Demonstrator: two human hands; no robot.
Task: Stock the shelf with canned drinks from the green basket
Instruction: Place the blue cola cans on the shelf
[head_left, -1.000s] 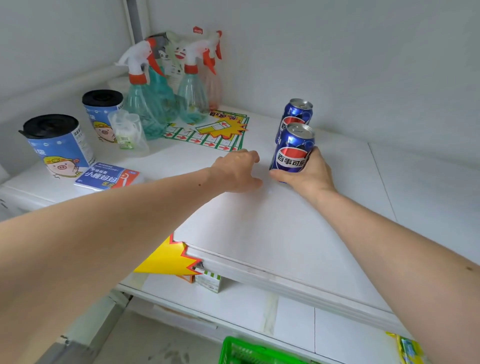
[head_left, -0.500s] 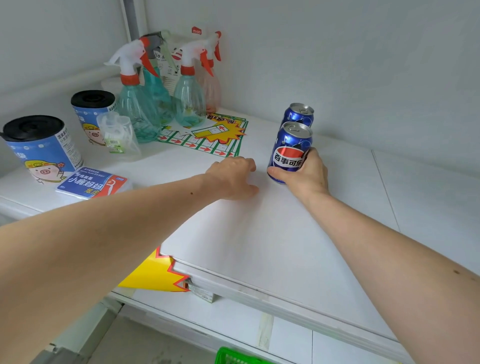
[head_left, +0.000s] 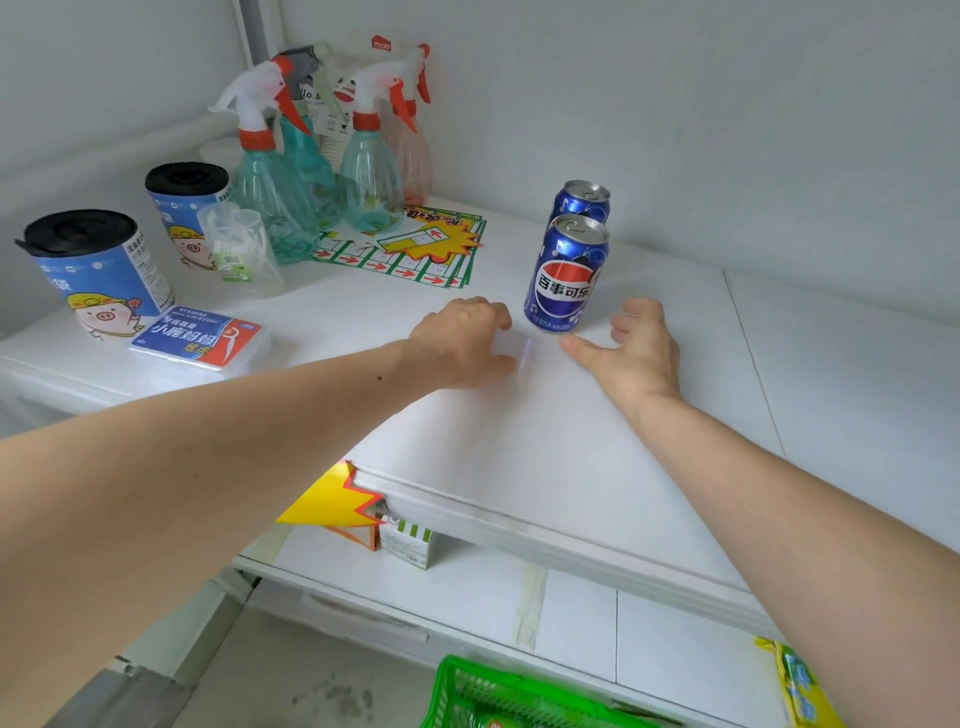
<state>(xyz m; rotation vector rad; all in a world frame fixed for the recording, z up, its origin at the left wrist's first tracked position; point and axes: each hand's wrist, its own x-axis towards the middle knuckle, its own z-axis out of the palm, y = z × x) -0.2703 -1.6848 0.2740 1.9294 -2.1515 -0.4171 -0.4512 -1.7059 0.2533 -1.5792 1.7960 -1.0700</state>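
1. Head view: front can (head_left: 567, 275) stands upright on the shelf (head_left: 545, 441), directly before the rear can (head_left: 582, 200), apparently touching it.
2. Right hand (head_left: 631, 348), half a second ago wrapped round the front can, has let go; its grip is now wide, fingers spread, just right of that can and holding nothing.
3. Left hand (head_left: 465, 343) still rests knuckles-down on the shelf, just left of the front can, fingers curled, apparently holding nothing.
4. Green basket (head_left: 493, 696) lies below the shelf edge, well apart from the front can.
5. Judgement: this placement is complete; the next move is likely a return to the basket.
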